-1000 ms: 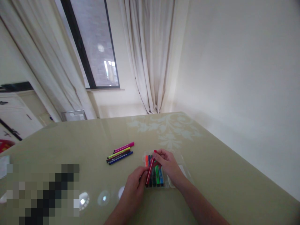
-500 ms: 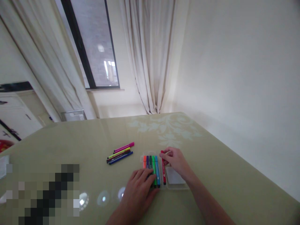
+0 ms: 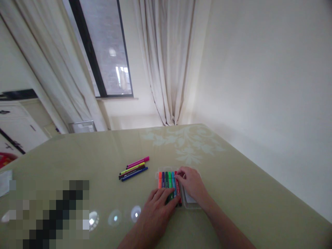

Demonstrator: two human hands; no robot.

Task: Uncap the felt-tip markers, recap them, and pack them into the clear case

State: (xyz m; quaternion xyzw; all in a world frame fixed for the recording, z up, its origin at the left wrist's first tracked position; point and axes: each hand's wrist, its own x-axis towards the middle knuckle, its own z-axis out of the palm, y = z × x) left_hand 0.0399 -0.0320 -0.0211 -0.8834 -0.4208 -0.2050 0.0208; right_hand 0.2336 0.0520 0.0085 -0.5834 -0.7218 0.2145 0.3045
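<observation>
Orange, purple, dark green, light green and light blue markers lie side by side in one half of an open clear plastic case. My left hand rests across their lower part, fingers laid flat and hiding some of the barrels. At the right end of the row is a red marker, against the light blue one. The thumb and fingers of my right hand pinch its upper end, and the left thumb lies near its lower end. A white insert shows in the case's other half, partly under my right hand.
Left of the case lies a loose group of markers, among them a magenta marker, a yellow marker and a blue marker. The glossy table meets a wall on the right. Curtains and a window stand behind.
My right hand has moved the red marker left, from beside the row to right against the light blue marker. The left thumb has shifted right, towards the red marker.
</observation>
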